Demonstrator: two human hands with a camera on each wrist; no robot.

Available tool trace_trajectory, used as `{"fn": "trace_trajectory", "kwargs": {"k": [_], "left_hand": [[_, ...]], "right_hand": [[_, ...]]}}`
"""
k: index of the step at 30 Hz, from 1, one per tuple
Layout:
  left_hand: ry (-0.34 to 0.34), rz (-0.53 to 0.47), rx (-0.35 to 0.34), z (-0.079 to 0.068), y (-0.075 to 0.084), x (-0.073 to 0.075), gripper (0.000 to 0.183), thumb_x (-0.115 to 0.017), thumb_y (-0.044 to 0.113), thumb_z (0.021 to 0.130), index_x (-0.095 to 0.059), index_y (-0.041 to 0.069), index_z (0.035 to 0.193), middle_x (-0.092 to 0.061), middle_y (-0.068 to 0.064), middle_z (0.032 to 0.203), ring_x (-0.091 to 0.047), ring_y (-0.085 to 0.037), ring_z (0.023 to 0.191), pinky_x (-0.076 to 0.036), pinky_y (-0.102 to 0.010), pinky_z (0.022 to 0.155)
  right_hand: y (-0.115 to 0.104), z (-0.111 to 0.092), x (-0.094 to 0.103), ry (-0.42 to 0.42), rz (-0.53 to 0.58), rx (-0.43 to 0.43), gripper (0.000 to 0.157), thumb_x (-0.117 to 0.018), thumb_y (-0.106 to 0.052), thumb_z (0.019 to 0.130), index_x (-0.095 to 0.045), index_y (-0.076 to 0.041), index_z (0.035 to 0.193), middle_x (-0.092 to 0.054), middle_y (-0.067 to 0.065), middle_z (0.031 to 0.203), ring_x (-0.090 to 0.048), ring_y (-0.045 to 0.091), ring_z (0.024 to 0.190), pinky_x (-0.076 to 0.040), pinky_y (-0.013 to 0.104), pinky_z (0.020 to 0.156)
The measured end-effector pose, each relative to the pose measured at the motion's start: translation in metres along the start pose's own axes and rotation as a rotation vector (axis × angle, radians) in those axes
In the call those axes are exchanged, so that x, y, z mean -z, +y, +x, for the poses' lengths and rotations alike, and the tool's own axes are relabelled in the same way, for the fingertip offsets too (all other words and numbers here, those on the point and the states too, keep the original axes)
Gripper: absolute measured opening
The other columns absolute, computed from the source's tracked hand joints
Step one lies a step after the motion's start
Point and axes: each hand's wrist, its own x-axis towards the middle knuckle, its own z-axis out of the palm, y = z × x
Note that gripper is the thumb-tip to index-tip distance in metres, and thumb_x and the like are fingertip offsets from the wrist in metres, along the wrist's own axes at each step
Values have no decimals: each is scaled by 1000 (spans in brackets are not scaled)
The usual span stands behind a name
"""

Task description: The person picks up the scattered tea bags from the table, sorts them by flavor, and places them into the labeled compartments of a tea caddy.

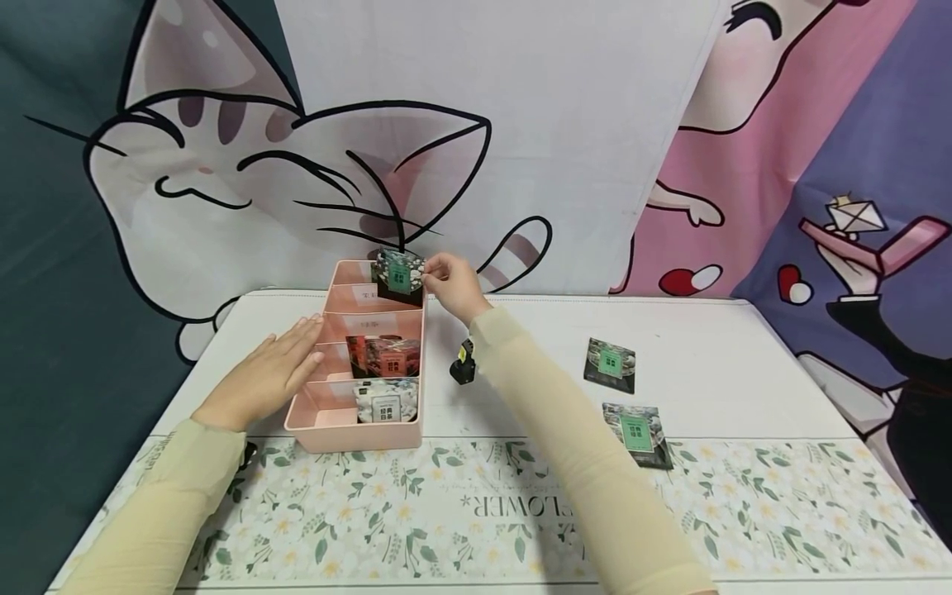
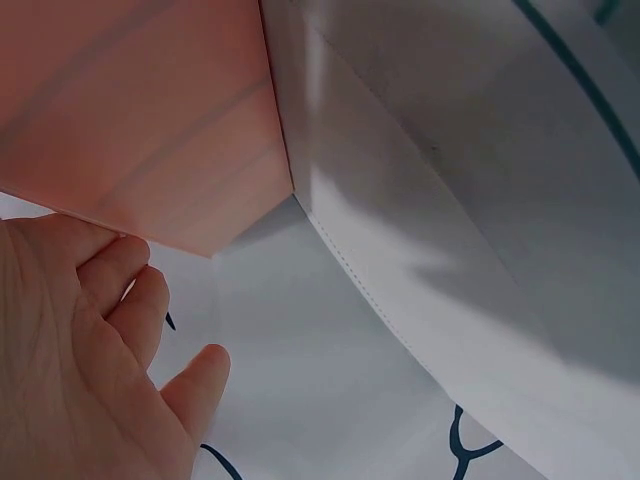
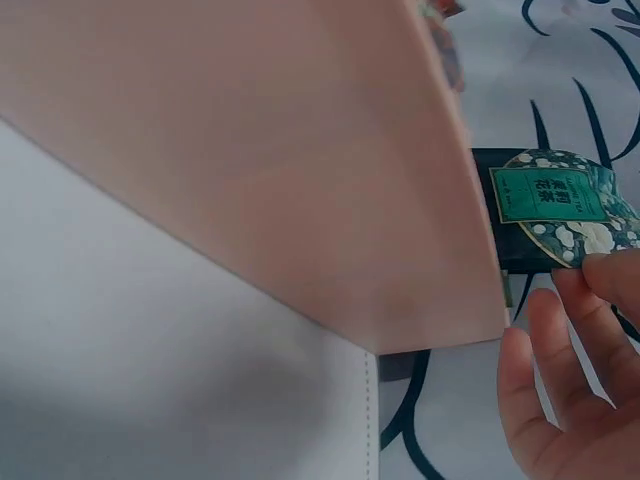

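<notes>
My right hand [image 1: 455,285] pinches a dark tea sachet with a green label [image 1: 398,277] by its right edge. The sachet stands upright over the far compartments of a pink divided box [image 1: 353,436]; in the right wrist view, its lower end goes behind the box's side wall. My left hand [image 1: 269,373] rests against the box's left rim with its fingers extended, also seen from below in the left wrist view. Red tea sachets [image 1: 384,357] fill a middle compartment, and white tea sachets [image 1: 387,402] sit in the nearest one.
Two green-labelled tea sachets, one farther back [image 1: 610,364] and one nearer [image 1: 637,435], lie on the table to the right. A floral mat [image 1: 416,529] covers the table's front. Behind the table hangs a cartoon cat cloth [image 1: 565,149].
</notes>
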Motion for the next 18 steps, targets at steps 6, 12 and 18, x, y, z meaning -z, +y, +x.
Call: {"fn": "trace_trajectory", "kwargs": {"k": [6, 12, 18], "left_hand": [[0, 0, 1, 0, -1, -1, 66, -34, 40, 111, -18, 1, 161, -19, -21, 166, -15, -40, 153, -15, -64, 120], [0, -4, 6, 0, 1, 0, 66, -35, 40, 111, -18, 1, 161, -19, -21, 166, -15, -40, 153, -15, -64, 120], [-6, -5, 12, 1, 1, 1, 66, -35, 40, 111, -17, 2, 162, -18, -20, 167, -15, -40, 153, -15, -65, 120]], "right_hand": [[6, -1, -4, 0, -68, -45, 10, -65, -9, 99, -68, -2, 105, -69, 8, 93, -62, 17, 83, -50, 25, 68], [7, -1, -7, 11, -113, -68, 9, -65, -10, 99, -69, -3, 102, -69, 9, 92, -62, 18, 82, -51, 26, 69], [5, -1, -7, 27, -125, -97, 9, -65, -8, 98, -69, -2, 101, -69, 9, 92, -62, 19, 82, -51, 26, 68]]}}
